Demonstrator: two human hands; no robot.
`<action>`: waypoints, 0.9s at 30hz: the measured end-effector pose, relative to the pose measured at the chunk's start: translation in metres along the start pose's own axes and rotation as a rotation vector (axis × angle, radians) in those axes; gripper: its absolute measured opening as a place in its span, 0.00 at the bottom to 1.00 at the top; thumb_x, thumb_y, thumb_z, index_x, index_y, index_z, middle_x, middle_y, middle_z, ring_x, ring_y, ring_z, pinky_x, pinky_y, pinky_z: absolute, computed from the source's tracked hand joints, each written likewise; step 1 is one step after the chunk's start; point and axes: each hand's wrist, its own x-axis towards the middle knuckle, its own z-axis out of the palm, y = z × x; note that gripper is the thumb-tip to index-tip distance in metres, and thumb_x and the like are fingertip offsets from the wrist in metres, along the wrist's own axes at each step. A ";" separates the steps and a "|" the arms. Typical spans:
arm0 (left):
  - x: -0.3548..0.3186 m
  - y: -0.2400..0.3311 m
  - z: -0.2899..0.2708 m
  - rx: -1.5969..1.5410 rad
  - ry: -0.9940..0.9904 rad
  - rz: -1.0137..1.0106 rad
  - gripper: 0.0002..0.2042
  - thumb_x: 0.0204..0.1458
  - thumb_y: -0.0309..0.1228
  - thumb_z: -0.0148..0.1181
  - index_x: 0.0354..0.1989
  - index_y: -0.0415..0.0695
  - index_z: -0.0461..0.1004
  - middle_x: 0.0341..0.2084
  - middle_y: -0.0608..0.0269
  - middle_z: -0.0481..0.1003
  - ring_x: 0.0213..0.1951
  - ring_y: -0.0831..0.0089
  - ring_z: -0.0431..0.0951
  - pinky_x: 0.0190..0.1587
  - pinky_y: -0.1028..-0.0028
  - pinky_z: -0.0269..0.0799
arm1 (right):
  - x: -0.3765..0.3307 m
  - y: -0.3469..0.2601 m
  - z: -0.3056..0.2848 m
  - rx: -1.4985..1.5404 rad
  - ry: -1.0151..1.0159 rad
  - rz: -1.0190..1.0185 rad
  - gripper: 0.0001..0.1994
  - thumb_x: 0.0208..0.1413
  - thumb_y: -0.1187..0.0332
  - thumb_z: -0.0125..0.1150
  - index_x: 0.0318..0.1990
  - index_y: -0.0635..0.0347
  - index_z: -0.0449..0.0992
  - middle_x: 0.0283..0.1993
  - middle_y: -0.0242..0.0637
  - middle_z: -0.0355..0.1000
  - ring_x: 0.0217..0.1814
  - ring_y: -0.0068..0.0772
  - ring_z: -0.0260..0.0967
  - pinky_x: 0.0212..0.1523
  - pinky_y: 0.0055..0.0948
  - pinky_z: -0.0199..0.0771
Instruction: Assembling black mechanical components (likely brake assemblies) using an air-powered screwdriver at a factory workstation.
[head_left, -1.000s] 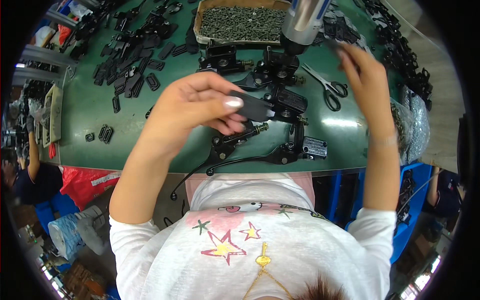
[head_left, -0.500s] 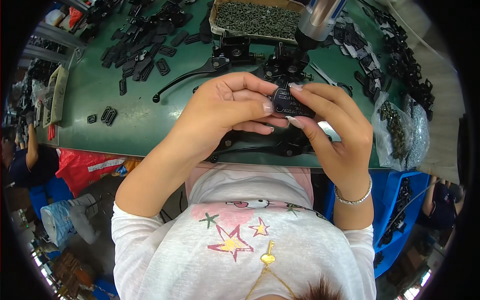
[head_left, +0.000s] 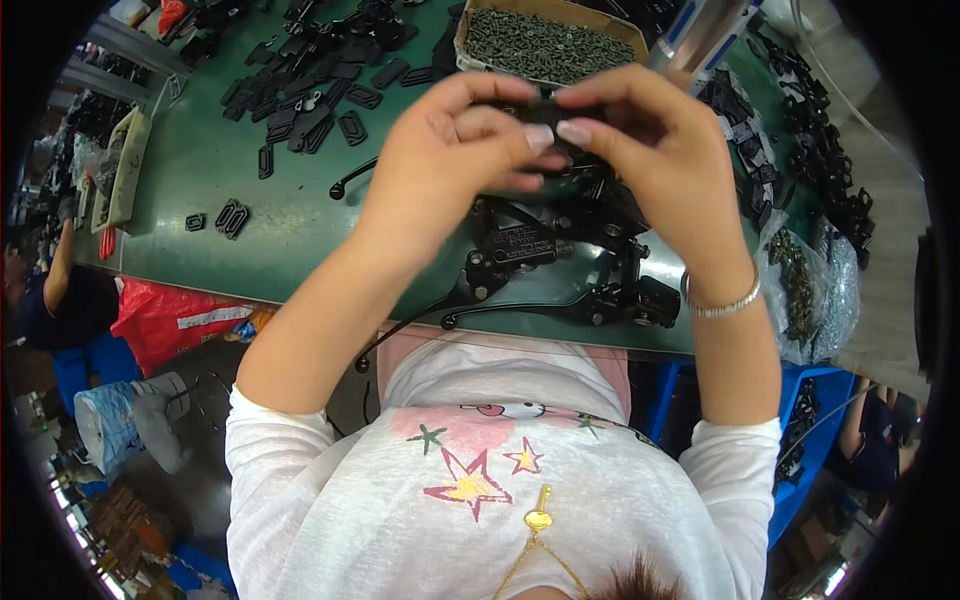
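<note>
Between my two hands is a small black cover plate [head_left: 548,112], partly hidden by fingers and blurred. My left hand [head_left: 430,160] pinches its left side with thumb and fingers. At its right side, the thumb and fingers of my right hand [head_left: 672,165] close on it too. Both hands are over the far part of the bench, in front of a tray of screws. Nearer to me lie black brake lever assemblies [head_left: 522,246], with long curved levers [head_left: 520,304] pointing left. Another lever's ball end [head_left: 338,190] shows beside my left wrist; the rest is covered.
The green bench [head_left: 270,240] carries scattered black plates [head_left: 310,125] at the far left and two small groups of gaskets [head_left: 232,218]. Screws [head_left: 550,45] fill a tray. A metallic power screwdriver [head_left: 705,35] hangs at the far right. Clear bags [head_left: 795,290] of small parts lie right.
Both hands have moved away from me with the cover plate, from above the near levers toward the screw tray. More of the near lever assemblies is now uncovered. The view has shifted slightly.
</note>
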 end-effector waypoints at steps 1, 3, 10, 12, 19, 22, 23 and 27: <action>0.007 0.003 -0.003 0.013 0.014 0.029 0.14 0.58 0.27 0.62 0.49 0.35 0.71 0.37 0.55 0.81 0.39 0.68 0.84 0.40 0.75 0.80 | 0.011 0.005 0.003 0.024 -0.001 -0.079 0.09 0.54 0.75 0.67 0.43 0.63 0.81 0.39 0.31 0.77 0.36 0.17 0.72 0.30 0.16 0.70; 0.021 0.007 -0.010 0.077 0.023 0.081 0.14 0.58 0.28 0.62 0.49 0.36 0.71 0.37 0.55 0.81 0.38 0.69 0.84 0.39 0.75 0.80 | 0.026 0.007 0.007 0.049 -0.008 -0.157 0.08 0.56 0.74 0.66 0.43 0.63 0.81 0.37 0.30 0.77 0.35 0.15 0.71 0.29 0.16 0.70; 0.066 -0.008 -0.047 0.201 -0.011 0.050 0.17 0.59 0.37 0.61 0.55 0.49 0.72 0.44 0.55 0.80 0.47 0.56 0.80 0.48 0.54 0.76 | 0.071 0.001 0.003 0.069 -0.104 0.247 0.13 0.59 0.64 0.66 0.38 0.68 0.80 0.31 0.37 0.78 0.28 0.28 0.74 0.32 0.22 0.73; 0.065 -0.010 -0.048 0.448 0.069 0.224 0.17 0.55 0.33 0.66 0.52 0.44 0.74 0.40 0.58 0.81 0.43 0.66 0.81 0.43 0.67 0.77 | 0.078 0.013 0.002 0.010 -0.135 0.242 0.11 0.59 0.66 0.66 0.40 0.67 0.80 0.32 0.34 0.77 0.28 0.23 0.73 0.31 0.20 0.72; 0.066 -0.040 -0.063 0.973 0.200 0.527 0.21 0.45 0.34 0.74 0.49 0.46 0.76 0.41 0.63 0.80 0.45 0.70 0.80 0.44 0.70 0.75 | 0.097 0.043 0.017 -0.103 -0.378 0.291 0.09 0.59 0.68 0.65 0.43 0.62 0.80 0.31 0.28 0.75 0.25 0.15 0.69 0.27 0.16 0.71; 0.068 -0.044 -0.063 0.814 0.168 0.403 0.23 0.42 0.34 0.76 0.48 0.47 0.77 0.42 0.64 0.80 0.47 0.68 0.79 0.46 0.69 0.75 | 0.099 0.054 0.017 -0.121 -0.415 0.377 0.09 0.59 0.68 0.65 0.43 0.62 0.80 0.30 0.28 0.75 0.25 0.16 0.69 0.27 0.17 0.72; 0.068 -0.043 -0.062 0.781 0.147 0.397 0.22 0.42 0.34 0.75 0.48 0.47 0.77 0.42 0.64 0.80 0.46 0.68 0.79 0.46 0.69 0.75 | 0.100 0.057 0.018 -0.121 -0.418 0.378 0.09 0.59 0.68 0.65 0.43 0.62 0.80 0.30 0.28 0.75 0.25 0.16 0.69 0.27 0.17 0.72; 0.066 -0.041 -0.063 0.735 0.086 0.378 0.20 0.43 0.34 0.75 0.46 0.46 0.78 0.41 0.65 0.81 0.45 0.67 0.79 0.46 0.68 0.75 | 0.099 0.063 0.018 -0.002 -0.446 0.409 0.09 0.59 0.67 0.65 0.42 0.61 0.80 0.32 0.28 0.76 0.25 0.16 0.69 0.26 0.17 0.71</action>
